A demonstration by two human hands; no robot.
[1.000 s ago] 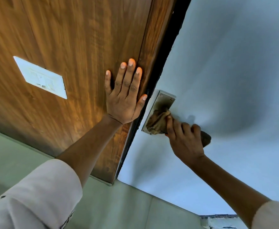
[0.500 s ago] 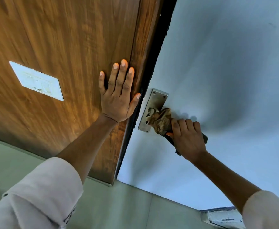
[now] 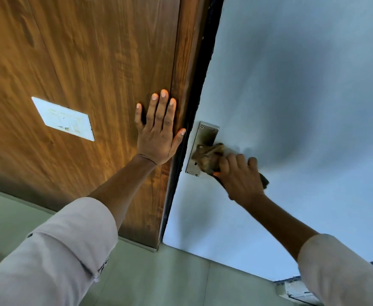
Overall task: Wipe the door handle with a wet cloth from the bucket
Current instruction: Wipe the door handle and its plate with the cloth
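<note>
A steel handle plate [image 3: 206, 135] is screwed to the pale blue door [image 3: 302, 107] near its left edge. My right hand [image 3: 239, 176] is closed around a brown cloth [image 3: 208, 156] and presses it against the lower half of the plate. The cloth and my fingers hide the lever; a dark end of the cloth sticks out behind my hand. My left hand [image 3: 158, 131] lies flat with fingers spread on the wooden panel [image 3: 82, 62], just left of the dark door gap. No bucket is in view.
A white switch plate [image 3: 63, 118] sits on the wooden panel to the left. Pale green floor tiles [image 3: 170, 279] run along the bottom. A white threshold edge [image 3: 291, 288] shows at the lower right.
My right hand has slid the cloth from the plate's middle toward the handle and back onto the lower plate. My left hand has stayed flat on the wood.
</note>
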